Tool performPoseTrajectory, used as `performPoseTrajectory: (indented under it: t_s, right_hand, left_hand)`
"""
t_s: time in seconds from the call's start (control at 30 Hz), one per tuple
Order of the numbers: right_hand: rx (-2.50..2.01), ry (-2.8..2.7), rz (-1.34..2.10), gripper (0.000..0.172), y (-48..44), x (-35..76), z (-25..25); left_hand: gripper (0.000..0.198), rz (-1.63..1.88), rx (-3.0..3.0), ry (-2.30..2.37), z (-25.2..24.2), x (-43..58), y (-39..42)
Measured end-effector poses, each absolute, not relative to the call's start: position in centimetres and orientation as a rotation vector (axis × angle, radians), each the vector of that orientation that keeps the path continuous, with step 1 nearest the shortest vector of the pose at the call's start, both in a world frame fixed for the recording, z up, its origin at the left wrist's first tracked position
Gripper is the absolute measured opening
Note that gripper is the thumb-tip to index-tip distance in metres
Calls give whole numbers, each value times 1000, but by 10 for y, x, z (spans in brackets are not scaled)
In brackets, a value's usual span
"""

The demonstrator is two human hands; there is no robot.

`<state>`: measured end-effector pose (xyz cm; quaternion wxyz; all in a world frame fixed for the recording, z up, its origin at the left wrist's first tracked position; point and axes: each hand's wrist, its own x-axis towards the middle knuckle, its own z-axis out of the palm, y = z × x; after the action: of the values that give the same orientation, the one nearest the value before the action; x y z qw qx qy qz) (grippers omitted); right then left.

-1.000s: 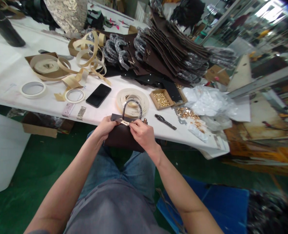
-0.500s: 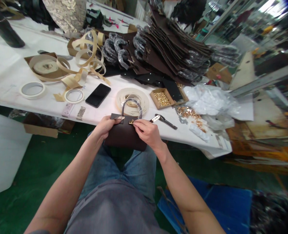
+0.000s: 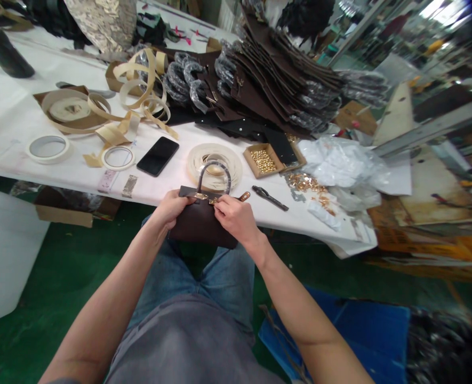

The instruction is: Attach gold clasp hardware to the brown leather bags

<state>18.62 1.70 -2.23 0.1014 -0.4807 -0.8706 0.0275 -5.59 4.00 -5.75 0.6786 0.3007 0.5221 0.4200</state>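
A dark brown handbag (image 3: 204,226) rests at my lap against the table's edge, its arched handle (image 3: 215,166) standing up in clear wrap. My left hand (image 3: 169,210) is closed on the bag's upper left part, thumb on top beside a gold metal plate (image 3: 199,196). With fingers pinched, my right hand (image 3: 236,216) grips a narrow strap whose metal-tipped end (image 3: 244,197) sticks out to the right. Beside its fingertips is a small gold clasp (image 3: 213,201). The fingers cover most of the strap.
Behind the bag lies a roll of pale tape (image 3: 196,160). Around it are a black phone (image 3: 158,156), a box of gold studs (image 3: 263,161), a dark pen-like tool (image 3: 270,198) and loose gold hardware (image 3: 305,182). Stacked brown bag panels (image 3: 271,80) stand at the back.
My right hand has shifted slightly left, and the strap end beside it has turned from a bright face to a browner one. The left plate now lies flatter across the bag's top.
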Motion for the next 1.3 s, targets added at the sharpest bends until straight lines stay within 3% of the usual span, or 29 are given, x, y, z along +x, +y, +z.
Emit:
performPoseTrajectory:
  t_s: [0.3, 0.5, 0.7, 0.87, 1.0, 1.03, 1.1, 1.2, 1.3]
  right_hand:
    - [-1474, -2708, -10, 27, 16, 171, -10]
    - [-1446, -2712, -23, 24, 11, 169, -15]
    - [-1336, -2635, 176, 19, 1, 184, -2]
    - [-1387, -2084, 436, 7, -1, 204, 12]
    - [-1611, -1810, 432, 64, -1, 213, 40]
    - [-1632, -1818, 494, 70, -1, 215, 49]
    - [-1623, -1892, 635, 58, -4, 217, 66]
    - [-1540, -2042, 710, 23, -10, 221, 86]
    - [-1425, -2142, 684, 22, -21, 226, 92]
  left_hand:
    - [25, 971, 768, 1168, -63, -57, 38]
    - [34, 979, 764, 1161, -56, -56, 34]
    - [41, 1011, 773, 1116, -55, -56, 29]
    - [46, 1048, 883, 1104, -33, -59, 18]
    - [36, 1005, 1167, 1117, -2, -65, -3]
    - [35, 996, 1250, 1124, 4, -65, -8]
    - [31, 983, 1398, 1162, 16, -65, -20]
    - [22, 908, 1594, 1182, 31, -68, -37]
    - [50, 713, 1754, 1031, 50, -83, -50]
